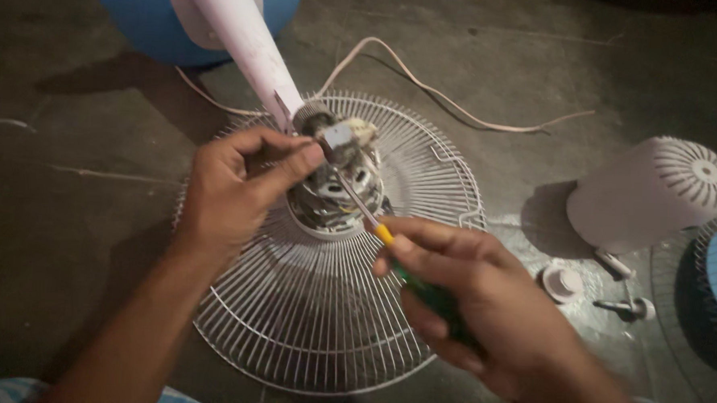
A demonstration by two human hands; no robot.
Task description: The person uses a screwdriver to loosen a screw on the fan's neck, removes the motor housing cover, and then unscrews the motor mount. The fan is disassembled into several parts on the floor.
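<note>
White wire grille (321, 321) lies flat on the floor, with the bare fan motor (335, 184) at its centre. The left hand (238, 184), reaching in from eight o'clock, pinches the motor's top to steady it. The right hand (467, 299), at four o'clock, is wrapped around a green-handled screwdriver (374, 222), tip angled into the motor.

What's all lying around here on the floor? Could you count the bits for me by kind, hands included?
Hands: 2, left hand on the motor, right hand gripping the screwdriver
Screwdrivers: 1
Wire fan guards: 1
Bare fan motors: 1
White motor covers: 1
Round white caps: 1
Cables: 1
Total: 8
</note>
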